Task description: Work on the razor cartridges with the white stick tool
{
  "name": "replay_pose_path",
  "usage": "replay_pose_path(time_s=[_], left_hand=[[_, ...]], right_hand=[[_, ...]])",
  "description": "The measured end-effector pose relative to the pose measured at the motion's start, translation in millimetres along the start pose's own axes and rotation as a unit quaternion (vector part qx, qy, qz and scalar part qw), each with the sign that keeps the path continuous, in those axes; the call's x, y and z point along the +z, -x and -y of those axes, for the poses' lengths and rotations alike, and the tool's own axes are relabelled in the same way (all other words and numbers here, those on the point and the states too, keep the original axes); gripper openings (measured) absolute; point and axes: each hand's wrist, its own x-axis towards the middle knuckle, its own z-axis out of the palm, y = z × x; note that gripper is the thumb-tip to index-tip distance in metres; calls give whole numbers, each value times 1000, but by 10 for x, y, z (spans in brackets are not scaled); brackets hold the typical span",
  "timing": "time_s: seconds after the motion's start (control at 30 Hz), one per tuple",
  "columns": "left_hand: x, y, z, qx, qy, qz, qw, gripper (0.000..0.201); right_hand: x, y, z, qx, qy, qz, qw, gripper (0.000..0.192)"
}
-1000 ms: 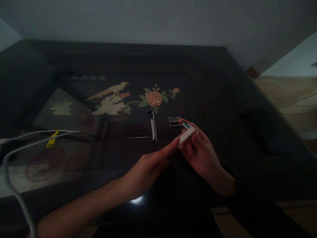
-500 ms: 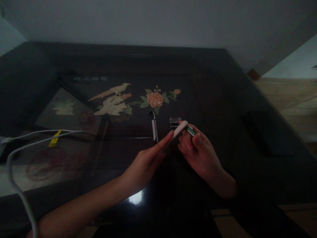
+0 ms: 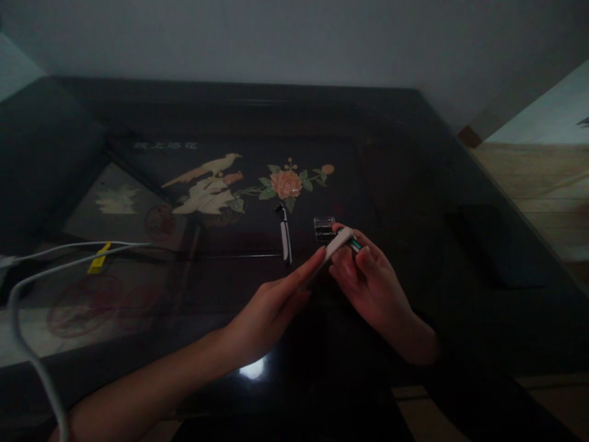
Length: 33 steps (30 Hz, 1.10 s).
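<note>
Surf. & room: a dark, glossy table [image 3: 409, 264] fills most of the view, its far edge near a grey wall [image 3: 230, 40]; a wood-look floor [image 3: 529, 175] shows at far R. Lighting is dim. Under the sheen sits a decorative panel w/ a pale bird [image 3: 214, 169], a pink flower [image 3: 286, 183] w/ green leaves, & a short line of characters at upper L. A bright reflection [image 3: 252, 368] lies on the near part of the tabletop. At L, a white cable [image 3: 34, 356] runs across, w/ a yellow tag [image 3: 98, 259] nearby. At R lies a dark flat object [image 3: 499, 245], details too dim to tell.

Hands & pcs.: the L hand [image 3: 273, 307], fingers extended & held close together, grips a pale bar [image 3: 339, 242], which slants up & away toward the R hand [image 3: 375, 301]. The latter, fingers curled, pinches a small green-striped piece [image 3: 356, 245] btwn thumb & index finger. The piece sits just behind & R of the bar's far end, partly hidden by it; whether the two touch, cannot tell. Just beyond the R fingertips is a clear compartmented tray [image 3: 324, 227], on the table; L of it, apart from both hands, lies a black-and-white handle [image 3: 286, 241], bent neck pointing away from the wearer.
</note>
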Motion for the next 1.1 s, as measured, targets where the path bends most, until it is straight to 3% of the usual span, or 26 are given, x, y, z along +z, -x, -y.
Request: replay_pose_path(time_s=[0.3, 0.83, 1.1], left_hand=[[18, 8, -1, 44, -3, 34, 998, 65], [-31, -32, 48, 19, -22, -26, 999, 58], [-11, -23, 9, 21, -3, -6, 1000, 60]], right_hand=[[-9, -11, 2, 13, -18, -16, 1000, 42], [9, 8, 7, 0, 1, 16, 1000, 32], [6, -2, -6, -2, -12, 4, 1000, 39]])
